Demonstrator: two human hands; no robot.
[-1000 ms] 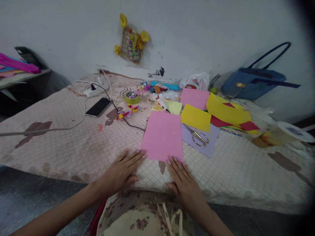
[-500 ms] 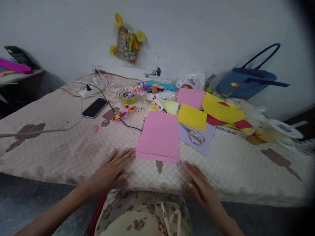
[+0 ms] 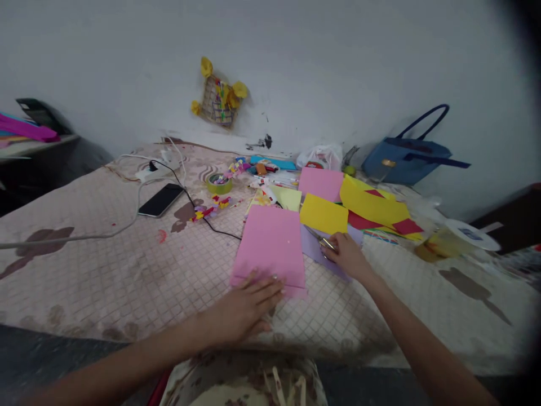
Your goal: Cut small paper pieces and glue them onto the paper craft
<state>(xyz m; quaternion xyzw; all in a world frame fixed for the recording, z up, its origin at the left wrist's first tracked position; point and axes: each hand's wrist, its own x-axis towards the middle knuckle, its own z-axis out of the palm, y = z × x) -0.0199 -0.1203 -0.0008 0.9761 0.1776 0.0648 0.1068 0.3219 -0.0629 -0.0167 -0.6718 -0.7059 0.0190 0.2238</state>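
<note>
Flat on the near edge of a pink sheet [image 3: 270, 242] rests my left hand [image 3: 249, 304], its fingers spread and holding nothing. To the right, my right hand [image 3: 346, 254] has its fingers closed around the handles of metal scissors [image 3: 322, 241]. The scissors lie over a lilac sheet [image 3: 310, 248], blades pointing to the upper left beside a yellow sheet [image 3: 323, 214]. A narrow strip of pink shows along the sheet's lower edge, partly covered by my left fingers.
A phone [image 3: 161, 200] and a power strip [image 3: 158, 171] with cables lie at the left. Green tape [image 3: 219, 183], pens and paper scraps sit further back. A blue bag [image 3: 409, 160] and a lidded tub [image 3: 448, 242] stand at the right.
My left hand has moved right onto the pink sheet. My right hand has moved up from the table's front edge and taken hold of the scissors' handles. The view has shifted slightly.
</note>
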